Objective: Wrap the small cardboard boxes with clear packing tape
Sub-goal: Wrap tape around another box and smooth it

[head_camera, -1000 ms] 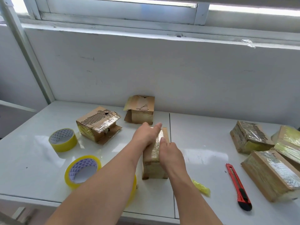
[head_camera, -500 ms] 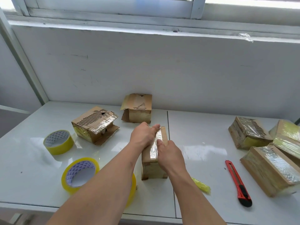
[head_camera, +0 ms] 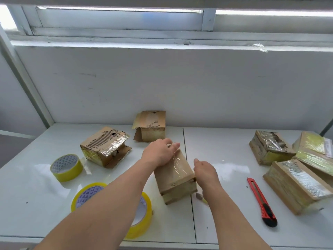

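Note:
A small cardboard box [head_camera: 175,179] with clear tape across its top lies flat on the white table [head_camera: 225,159], in front of me. My left hand [head_camera: 159,154] rests on the box's far left top, fingers stretched over the tape. My right hand [head_camera: 205,171] hovers beside the box's right side, fingers relaxed, holding nothing. A roll of clear packing tape [head_camera: 144,213] with a yellow rim lies under my left forearm, partly hidden. A second roll [head_camera: 66,166] sits further left.
Two torn, partly taped boxes stand behind: one [head_camera: 106,145] at the left, one [head_camera: 151,126] by the wall. Three wrapped boxes [head_camera: 295,186] sit at the right edge. A red utility knife [head_camera: 261,202] lies right of my right arm. A yellowish tape scrap [head_camera: 201,197] lies by the box.
The box has been tipped from standing on edge to lying flat. My right hand has come off it and moved to the right. My left hand stays on its top.

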A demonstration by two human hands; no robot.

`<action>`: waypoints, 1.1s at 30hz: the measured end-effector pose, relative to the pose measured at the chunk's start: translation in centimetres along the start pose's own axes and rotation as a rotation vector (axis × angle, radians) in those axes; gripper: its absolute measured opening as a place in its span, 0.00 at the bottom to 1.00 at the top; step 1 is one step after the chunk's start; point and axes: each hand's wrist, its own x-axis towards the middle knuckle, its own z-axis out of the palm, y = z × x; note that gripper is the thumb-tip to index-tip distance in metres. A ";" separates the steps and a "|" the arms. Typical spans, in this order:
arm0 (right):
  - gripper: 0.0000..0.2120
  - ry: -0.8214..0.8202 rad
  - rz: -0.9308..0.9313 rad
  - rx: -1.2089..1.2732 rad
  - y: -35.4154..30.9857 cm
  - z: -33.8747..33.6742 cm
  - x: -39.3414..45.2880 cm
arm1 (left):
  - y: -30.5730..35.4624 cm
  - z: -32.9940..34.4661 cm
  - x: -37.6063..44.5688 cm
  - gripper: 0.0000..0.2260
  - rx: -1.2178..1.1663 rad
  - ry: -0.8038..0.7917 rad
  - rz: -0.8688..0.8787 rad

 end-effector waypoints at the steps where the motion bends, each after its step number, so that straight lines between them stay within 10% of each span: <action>1: 0.22 0.045 -0.050 -0.051 -0.3 0.1 -0.5 | 0.2 0.2 0.5 0.26 0.048 -0.043 -0.010; 7: 0.23 0.149 -0.133 -0.457 0.5 3.4 -3.8 | 2.3 1.0 3.0 0.32 0.369 -0.179 0.082; 19: 0.20 0.226 -0.141 -0.523 1.0 4.7 -3.8 | 1.5 3.2 3.2 0.35 0.477 -0.024 0.188; 23: 0.20 0.187 -0.154 -0.463 0.9 3.6 -4.0 | 1.3 1.8 2.7 0.33 0.372 -0.043 0.168; 28: 0.14 0.090 -0.024 -0.017 2.3 0.7 -2.2 | -0.1 -1.9 0.6 0.22 -0.432 -0.057 0.116; 33: 0.18 0.135 -0.066 0.050 3.0 0.1 -4.8 | 0.9 -0.2 -0.9 0.22 -0.072 -0.025 0.140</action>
